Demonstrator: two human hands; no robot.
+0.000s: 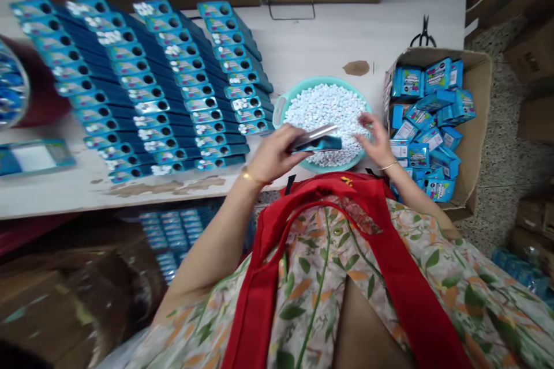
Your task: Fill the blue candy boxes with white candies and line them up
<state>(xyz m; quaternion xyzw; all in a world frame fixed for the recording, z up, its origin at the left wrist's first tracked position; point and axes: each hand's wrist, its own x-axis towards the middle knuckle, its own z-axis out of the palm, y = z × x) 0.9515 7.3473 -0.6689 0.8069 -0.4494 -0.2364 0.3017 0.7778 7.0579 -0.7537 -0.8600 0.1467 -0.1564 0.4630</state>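
Note:
My left hand (277, 153) is closed around a small blue carton (328, 143), held over the near left part of a turquoise basin (302, 84). A shiny greyish strip (315, 135) lies along the carton's top; whether it is a flap or a separate piece, I cannot tell. The basin is filled with small white pellet-like candies (329, 105). My right hand (377, 141) is at the basin's right rim, its fingers apart and curved towards the candies. Nothing shows between those fingers.
Several rows of blue cartons (212, 104) with round holes stand at left. A cardboard box (480, 127) of blue packs is at right, black scissors (424, 34) behind it. A wire handle (288, 17) lies at the back. A round container (26, 92) sits far left.

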